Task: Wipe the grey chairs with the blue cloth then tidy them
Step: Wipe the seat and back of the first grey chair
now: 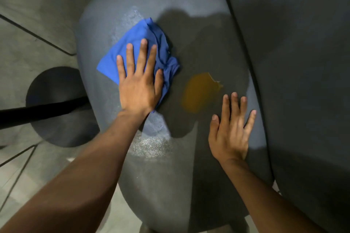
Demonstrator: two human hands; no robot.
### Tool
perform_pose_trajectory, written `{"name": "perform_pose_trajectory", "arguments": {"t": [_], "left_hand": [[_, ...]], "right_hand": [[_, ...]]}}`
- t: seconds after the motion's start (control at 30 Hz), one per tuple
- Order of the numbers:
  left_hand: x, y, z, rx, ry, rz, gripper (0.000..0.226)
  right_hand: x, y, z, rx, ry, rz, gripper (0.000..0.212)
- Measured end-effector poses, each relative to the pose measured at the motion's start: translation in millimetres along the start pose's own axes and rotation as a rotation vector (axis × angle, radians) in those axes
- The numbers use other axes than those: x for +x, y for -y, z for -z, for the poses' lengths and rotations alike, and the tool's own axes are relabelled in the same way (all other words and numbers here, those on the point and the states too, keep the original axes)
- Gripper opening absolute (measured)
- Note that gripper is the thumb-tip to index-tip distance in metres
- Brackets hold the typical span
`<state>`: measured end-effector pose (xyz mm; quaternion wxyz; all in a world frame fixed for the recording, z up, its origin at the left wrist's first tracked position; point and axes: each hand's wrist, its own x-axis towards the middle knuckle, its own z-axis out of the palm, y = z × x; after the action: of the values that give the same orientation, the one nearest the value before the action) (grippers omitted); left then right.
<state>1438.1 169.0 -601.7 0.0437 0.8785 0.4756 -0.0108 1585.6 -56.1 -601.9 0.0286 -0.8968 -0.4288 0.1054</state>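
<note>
A grey chair seat (166, 185) fills the middle of the view, seen from above. On its left half lies the blue cloth (132, 43), partly crumpled on its right side. My left hand (139, 85) presses flat on the cloth with fingers straight and spread. My right hand (231, 130) rests flat on the seat's right side, fingers straight, holding nothing. Between the hands sits an orange-yellow stain (198, 92) on the seat. Pale, wet-looking streaks (153, 143) show near my left wrist and above the cloth.
A second grey chair surface (303, 62) rises along the right, close against the first seat. On the left is grey tiled floor (28, 34) with a round dark base (56, 108) and a black bar crossing it.
</note>
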Motion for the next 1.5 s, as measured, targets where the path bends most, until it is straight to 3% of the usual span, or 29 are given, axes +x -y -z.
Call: {"name": "perform_pose_trajectory", "arguments": {"t": [0.3, 0.43, 0.57, 0.63, 0.73, 0.87, 0.93, 1.0, 1.1, 1.27, 1.37, 1.5], "left_hand": [[55, -41, -1, -0.055, -0.056, 0.225, 0.063], [65, -60, -5, -0.023, -0.045, 0.023, 0.060], [32, -18, 1, -0.004, -0.024, -0.269, 0.057], [19, 5, 5, 0.003, 0.010, -0.297, 0.057], [28, 5, 7, 0.005, -0.015, -0.190, 0.056], [70, -35, 4, -0.030, -0.062, 0.112, 0.057], [93, -57, 4, -0.043, -0.082, 0.178, 0.059], [105, -82, 3, -0.042, -0.082, 0.112, 0.061], [93, -107, -3, -0.022, -0.053, -0.166, 0.058], [71, -52, 3, 0.003, -0.052, -0.423, 0.054], [74, -25, 12, 0.025, -0.038, -0.368, 0.054], [95, -55, 14, -0.056, -0.081, -0.211, 0.050]], "right_hand": [[0, 1, -2, -0.007, 0.002, -0.014, 0.060], [1, 3, -2, -0.022, -0.009, -0.017, 0.060], [-1, 1, 0, -0.029, 0.009, -0.021, 0.061], [-1, 2, 1, -0.016, 0.012, -0.023, 0.061], [2, 2, 2, -0.001, 0.002, -0.021, 0.061], [1, 1, 0, 0.035, -0.018, -0.009, 0.061], [1, 1, -1, 0.033, -0.018, -0.005, 0.061], [1, 0, -2, 0.027, -0.023, -0.007, 0.061], [2, 0, -3, 0.019, -0.015, -0.011, 0.062], [1, 0, -1, 0.042, -0.032, -0.016, 0.061], [1, 1, 0, 0.035, -0.020, -0.018, 0.061], [2, 1, -1, 0.015, -0.021, -0.019, 0.061]]}}
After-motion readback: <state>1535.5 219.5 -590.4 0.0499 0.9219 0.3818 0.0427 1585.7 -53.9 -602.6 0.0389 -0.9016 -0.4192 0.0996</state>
